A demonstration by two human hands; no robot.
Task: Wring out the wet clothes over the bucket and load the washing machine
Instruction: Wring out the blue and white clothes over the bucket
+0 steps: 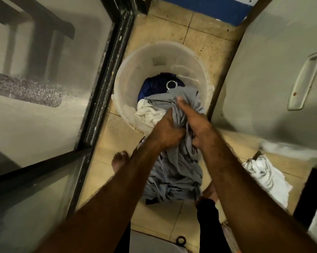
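A translucent white bucket (135, 70) stands on the tiled floor ahead of me. In it lie a dark blue cloth with a metal ring (157, 83) and a white cloth (148, 114). A long grey cloth (177, 170) runs from the bucket's near side down over its rim, hanging in folds toward my feet. My left hand (166, 130) and my right hand (194, 123) both grip this grey cloth side by side above the bucket's near rim, and the right thumb points into the bucket.
A dark-framed glass door (106, 73) lines the left side. A grey appliance wall with a recessed handle (304, 79) fills the right. A white garment (263, 172) lies on the floor at the right. My bare feet (119, 159) stand on the beige tiles.
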